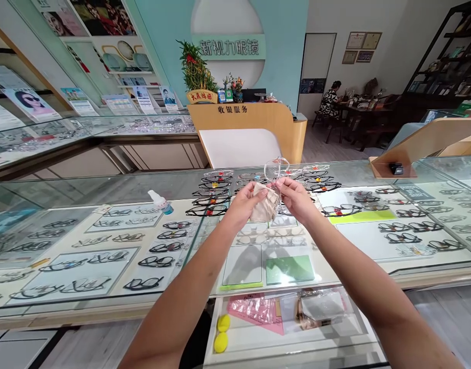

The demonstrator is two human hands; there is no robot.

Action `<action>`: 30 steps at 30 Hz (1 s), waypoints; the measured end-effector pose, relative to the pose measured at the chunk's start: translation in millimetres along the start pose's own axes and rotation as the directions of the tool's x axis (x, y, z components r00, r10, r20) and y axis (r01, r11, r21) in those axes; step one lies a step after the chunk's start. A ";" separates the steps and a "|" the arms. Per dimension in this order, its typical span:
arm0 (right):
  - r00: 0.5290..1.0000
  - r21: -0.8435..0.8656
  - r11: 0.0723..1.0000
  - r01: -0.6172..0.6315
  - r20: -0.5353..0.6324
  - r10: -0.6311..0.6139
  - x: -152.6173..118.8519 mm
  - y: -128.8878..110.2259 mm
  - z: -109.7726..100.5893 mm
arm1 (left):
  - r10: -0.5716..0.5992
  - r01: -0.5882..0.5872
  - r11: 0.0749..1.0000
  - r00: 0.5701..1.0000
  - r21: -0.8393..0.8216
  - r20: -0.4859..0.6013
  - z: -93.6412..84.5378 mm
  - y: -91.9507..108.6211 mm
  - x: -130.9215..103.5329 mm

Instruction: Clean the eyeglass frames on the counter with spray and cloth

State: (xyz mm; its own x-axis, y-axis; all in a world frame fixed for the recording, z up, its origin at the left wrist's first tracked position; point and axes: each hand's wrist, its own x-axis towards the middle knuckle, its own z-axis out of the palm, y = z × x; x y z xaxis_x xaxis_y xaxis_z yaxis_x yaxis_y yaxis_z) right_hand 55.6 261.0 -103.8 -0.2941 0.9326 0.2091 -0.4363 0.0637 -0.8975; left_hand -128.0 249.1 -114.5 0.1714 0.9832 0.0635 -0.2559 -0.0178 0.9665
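From my remote seat, on the head cam: my left hand [247, 203] has its fingers bunched on a beige cloth [266, 207], and the fingers of my right hand [294, 195] are pinching a pair of clear glasses [266, 171]. The glasses are up between both hands, above the far part of the glass worktop [169, 184]. Can't tell if the cloth touches a lens, fingers hide that bit.

Room-wise it's snug sideways: dark glasses [207, 210] in rows just left of the hands, more frames [341, 210] lined up on the right. A spray bottle [166, 207] sits farther left, well apart from the left hand. The worktop's far edge runs just behind those rows, with a wooden desk [295, 138] past it. The near edge crosses below my forearms, well back from the hands, and a drawer [273, 348] sticks out under it holding a pink packet [254, 310] and two yellow round things [221, 342]. Over on the right, a wooden stand [423, 143] is well clear of the right hand.
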 end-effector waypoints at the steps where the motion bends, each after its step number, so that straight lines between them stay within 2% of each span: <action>1: 1.000 0.002 1.000 -0.001 0.001 0.001 -0.1 0.1 0.1 | -0.007 0.007 1.000 1.000 -0.004 0.002 0.7 -0.2 -0.3; 8: 1.000 0.048 0.999 -0.016 0.014 0.015 -2.4 -2.3 0.6 | -0.065 0.066 0.997 0.997 -0.044 0.044 5.1 3.7 -3.8; 16: 0.999 0.060 0.997 -0.038 0.023 0.037 -4.3 -1.7 4.7 | -0.161 0.157 0.986 0.982 0.050 0.095 0.7 -1.1 -3.6; 24: 0.999 0.104 0.994 -0.046 0.027 0.044 -5.4 -1.5 7.3 | -0.176 0.200 0.967 0.973 -0.160 0.150 4.9 0.6 -5.6; 30: 0.999 0.110 0.993 -0.036 -0.008 0.037 -3.5 1.7 5.9 | -0.147 0.174 0.970 0.976 -0.171 0.160 17.3 -2.4 -12.4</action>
State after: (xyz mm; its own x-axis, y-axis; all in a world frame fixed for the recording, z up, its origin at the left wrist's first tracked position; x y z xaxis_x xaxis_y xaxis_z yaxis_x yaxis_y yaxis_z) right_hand 50.9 255.8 -103.7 -0.3030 0.9373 0.1721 -0.5162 -0.0096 -0.8564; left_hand -113.1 233.8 -113.3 0.3567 0.9333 -0.0404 -0.3809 0.1848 0.9060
